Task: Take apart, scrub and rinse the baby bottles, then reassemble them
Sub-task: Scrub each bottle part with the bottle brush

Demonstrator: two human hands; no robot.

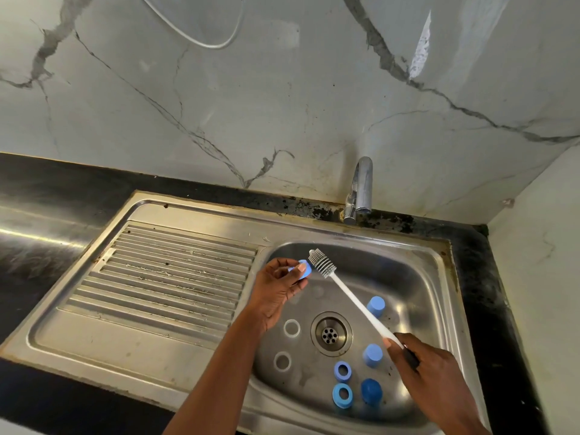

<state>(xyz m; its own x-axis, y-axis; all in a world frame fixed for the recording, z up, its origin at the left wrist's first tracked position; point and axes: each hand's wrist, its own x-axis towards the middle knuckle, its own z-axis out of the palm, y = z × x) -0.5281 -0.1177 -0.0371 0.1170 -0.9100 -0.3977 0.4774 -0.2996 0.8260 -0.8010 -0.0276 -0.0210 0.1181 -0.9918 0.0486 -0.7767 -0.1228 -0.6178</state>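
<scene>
My left hand (277,288) pinches a small blue bottle part (303,269) above the left side of the steel sink basin (417,277). My right hand (436,381) grips the handle of a white bottle brush (354,301). The brush's grey bristle head (320,262) touches the blue part. In the basin lie two clear bottles (292,328) (282,361) seen from above, two light blue caps (375,306) (373,355), two blue collar rings (342,370) (342,394) and a dark blue part (371,391).
A chrome tap (361,186) stands at the back rim, no water running. The round drain (331,333) sits mid-basin. A ribbed steel drainboard (169,274) lies to the left. A black counter (40,196) surrounds the sink, with a marble wall (282,89) behind.
</scene>
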